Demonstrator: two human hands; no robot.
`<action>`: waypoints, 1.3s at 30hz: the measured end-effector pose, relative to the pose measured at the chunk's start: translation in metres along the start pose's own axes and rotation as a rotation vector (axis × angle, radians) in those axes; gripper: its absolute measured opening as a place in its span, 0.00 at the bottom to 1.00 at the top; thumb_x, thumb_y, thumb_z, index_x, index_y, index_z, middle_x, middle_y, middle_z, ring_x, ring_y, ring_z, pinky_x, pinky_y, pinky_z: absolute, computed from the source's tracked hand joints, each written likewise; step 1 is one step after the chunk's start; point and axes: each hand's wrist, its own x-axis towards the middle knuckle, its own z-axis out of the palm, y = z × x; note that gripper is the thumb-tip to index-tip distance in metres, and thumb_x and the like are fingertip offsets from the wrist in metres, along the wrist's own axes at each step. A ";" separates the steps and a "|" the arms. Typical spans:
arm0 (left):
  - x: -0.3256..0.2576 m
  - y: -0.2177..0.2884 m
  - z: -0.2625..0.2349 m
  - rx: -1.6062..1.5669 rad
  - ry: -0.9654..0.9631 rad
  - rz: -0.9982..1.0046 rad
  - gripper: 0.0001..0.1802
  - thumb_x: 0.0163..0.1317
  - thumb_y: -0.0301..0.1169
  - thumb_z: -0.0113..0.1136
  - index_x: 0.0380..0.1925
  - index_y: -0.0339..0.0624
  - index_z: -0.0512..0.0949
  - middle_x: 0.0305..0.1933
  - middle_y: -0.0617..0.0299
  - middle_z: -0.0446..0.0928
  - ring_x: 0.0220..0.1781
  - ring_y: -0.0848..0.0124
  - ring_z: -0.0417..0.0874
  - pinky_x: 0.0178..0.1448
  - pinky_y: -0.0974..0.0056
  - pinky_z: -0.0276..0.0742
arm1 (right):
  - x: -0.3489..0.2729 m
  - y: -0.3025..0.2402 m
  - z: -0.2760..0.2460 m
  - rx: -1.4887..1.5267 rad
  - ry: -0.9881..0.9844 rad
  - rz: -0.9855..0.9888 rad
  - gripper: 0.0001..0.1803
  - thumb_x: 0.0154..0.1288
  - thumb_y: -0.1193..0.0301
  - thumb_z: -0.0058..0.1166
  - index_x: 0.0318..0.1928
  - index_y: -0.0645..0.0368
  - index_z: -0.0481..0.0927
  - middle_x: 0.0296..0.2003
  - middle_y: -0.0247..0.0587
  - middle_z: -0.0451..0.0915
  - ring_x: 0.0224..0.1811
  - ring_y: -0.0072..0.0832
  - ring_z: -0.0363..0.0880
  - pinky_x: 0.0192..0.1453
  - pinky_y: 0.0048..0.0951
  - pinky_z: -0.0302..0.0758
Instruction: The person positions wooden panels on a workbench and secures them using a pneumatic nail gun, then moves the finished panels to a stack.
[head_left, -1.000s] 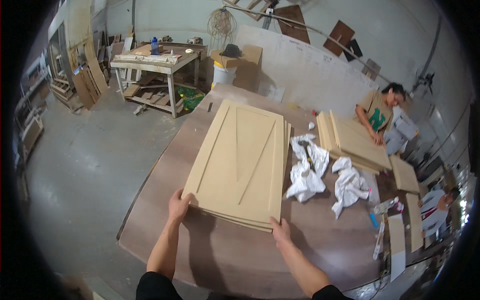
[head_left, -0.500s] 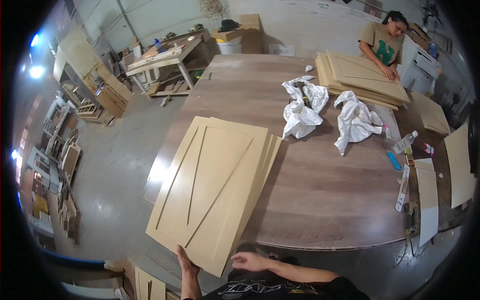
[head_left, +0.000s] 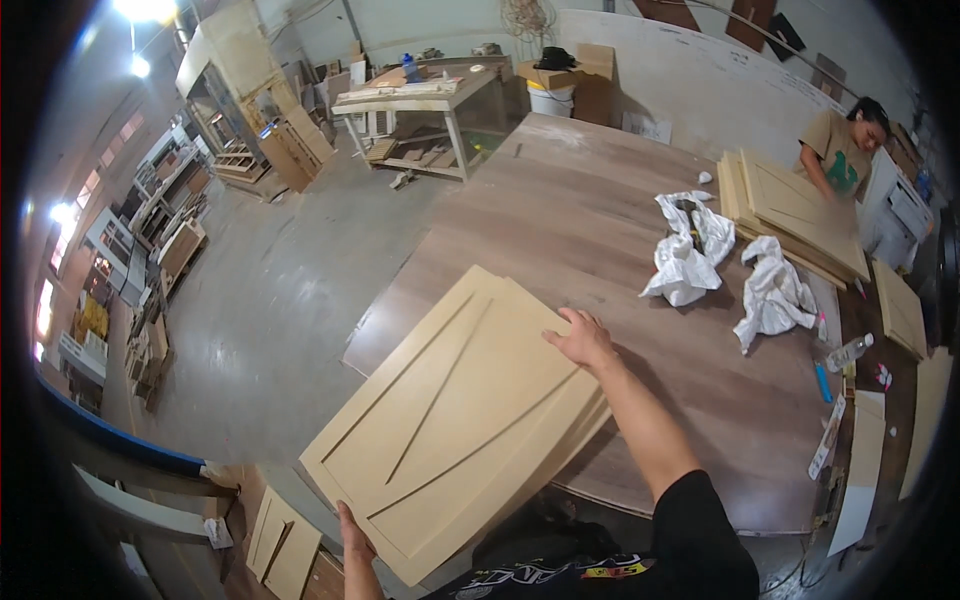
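So, lower left of the frame you've got some grooved boards, then the left hand, thumb up at the near corner of the beige panel stack, holding it, fingers hidden. The stack sits tilted at lower centre, partly past the edge of the brown table. The black shirt at the bottom has white and yellow lettering, folded too much to read. Right hand grips the stack's right side, thumb on top. Upper right, there's faint handwriting on the whiteboard, marks on a white strip, and a co-worker's tan tee with a green print.
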 end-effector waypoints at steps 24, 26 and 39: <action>0.120 0.087 0.221 0.228 -0.464 0.719 0.44 0.76 0.66 0.34 0.77 0.45 0.60 0.74 0.53 0.68 0.72 0.52 0.72 0.71 0.45 0.74 | -0.314 0.168 -0.152 0.640 0.721 0.169 0.33 0.75 0.39 0.52 0.54 0.59 0.81 0.44 0.29 0.79 0.50 0.25 0.75 0.58 0.34 0.73; 0.108 0.078 0.276 0.197 -0.500 0.652 0.42 0.77 0.65 0.34 0.77 0.46 0.60 0.74 0.54 0.67 0.72 0.52 0.72 0.69 0.45 0.76 | -0.369 0.208 -0.162 0.738 0.847 0.108 0.39 0.73 0.36 0.53 0.62 0.62 0.75 0.55 0.35 0.76 0.59 0.28 0.72 0.66 0.35 0.68; -0.001 -0.030 0.405 0.500 -0.535 1.030 0.44 0.78 0.62 0.37 0.82 0.47 0.45 0.82 0.51 0.54 0.81 0.54 0.58 0.82 0.44 0.56 | -0.557 0.379 -0.182 1.053 1.224 0.074 0.45 0.77 0.37 0.41 0.80 0.56 0.57 0.79 0.42 0.59 0.81 0.40 0.54 0.83 0.43 0.49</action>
